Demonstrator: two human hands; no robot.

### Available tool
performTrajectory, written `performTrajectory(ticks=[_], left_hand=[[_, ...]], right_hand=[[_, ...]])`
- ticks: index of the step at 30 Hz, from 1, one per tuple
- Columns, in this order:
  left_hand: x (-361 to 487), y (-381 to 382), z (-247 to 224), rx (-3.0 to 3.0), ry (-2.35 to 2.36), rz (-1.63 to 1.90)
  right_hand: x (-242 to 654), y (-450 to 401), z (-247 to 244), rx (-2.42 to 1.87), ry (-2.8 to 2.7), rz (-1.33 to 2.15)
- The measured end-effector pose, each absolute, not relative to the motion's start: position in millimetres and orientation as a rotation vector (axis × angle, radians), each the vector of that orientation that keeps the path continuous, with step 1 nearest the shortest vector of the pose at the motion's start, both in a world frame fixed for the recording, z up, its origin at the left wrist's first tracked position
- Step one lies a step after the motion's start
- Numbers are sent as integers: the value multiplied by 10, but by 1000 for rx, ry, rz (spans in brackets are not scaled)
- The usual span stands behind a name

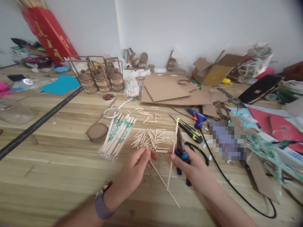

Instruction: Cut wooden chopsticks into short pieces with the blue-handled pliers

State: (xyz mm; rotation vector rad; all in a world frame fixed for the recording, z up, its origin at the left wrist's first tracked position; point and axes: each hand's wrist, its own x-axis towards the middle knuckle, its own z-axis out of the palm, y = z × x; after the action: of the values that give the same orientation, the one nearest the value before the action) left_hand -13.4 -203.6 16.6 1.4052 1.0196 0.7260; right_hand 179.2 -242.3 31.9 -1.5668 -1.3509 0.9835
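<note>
My left hand [137,164], with a watch on its wrist, is closed in a pinch at the upper end of a thin wooden stick [163,181] that slants down to the right. Between the thumb and fingers of my right hand [187,160] stands another wooden stick [174,142], nearly upright. The same hand also holds blue-handled pliers [181,151], jaws pointing up. Just beyond my hands lies a loose pile of short cut sticks [151,138]. Wrapped sticks [120,134] in green-printed paper lie left of the pile.
A yellow-black utility knife [189,129] and a blue glue gun [197,118] with a black cable lie to the right. Cardboard sheets [165,90] and lidded woven baskets [101,78] stand farther back. A round woven piece [97,132] is at the left.
</note>
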Motion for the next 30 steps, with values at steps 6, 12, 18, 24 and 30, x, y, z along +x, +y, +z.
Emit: performTrajectory(ticks=[6, 12, 18, 24, 30], left_hand=[[-102, -2130, 228, 1440, 727, 381], [-90, -2178, 175, 1374, 715, 297], [-62, -2132, 173, 1142, 748, 485], [-28, -2096, 137, 835, 809, 609], [-1, -2149, 130, 900, 781, 649]], right_hand=[[1728, -2461, 271, -1522, -1209, 1019], [1684, -2451, 252, -1539, -1298, 928], [1647, -2483, 222, -1567, -1485, 824], [1567, -2550, 159, -1526, -1818, 647], [1531, -2574, 115, -1549, -1845, 614]])
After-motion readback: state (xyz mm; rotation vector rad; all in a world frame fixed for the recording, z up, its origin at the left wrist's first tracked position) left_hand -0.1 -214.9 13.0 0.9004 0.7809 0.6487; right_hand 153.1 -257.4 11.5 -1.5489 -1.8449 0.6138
